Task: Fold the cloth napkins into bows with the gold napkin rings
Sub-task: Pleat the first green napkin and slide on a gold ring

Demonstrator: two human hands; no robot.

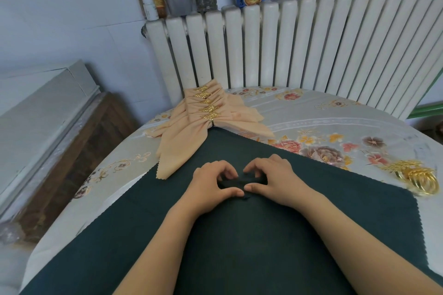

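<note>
A dark green cloth napkin (239,235) lies spread flat on the table in front of me. At its middle, my left hand (211,184) and my right hand (275,179) sit thumb to thumb, each pinching a small gathered fold of the green cloth between thumb and curled fingers. Behind it, at the back left, several peach napkins (203,122) lie stacked as finished bows, each cinched by a gold ring. A pile of loose gold napkin rings (417,178) rests at the right, beside the green napkin's corner.
The round table (335,122) wears a grey floral cover. A white radiator (287,50) stands right behind it, with jars, a noodle cup and boxes on top. A grey box on a wooden cabinet (48,115) is at the left.
</note>
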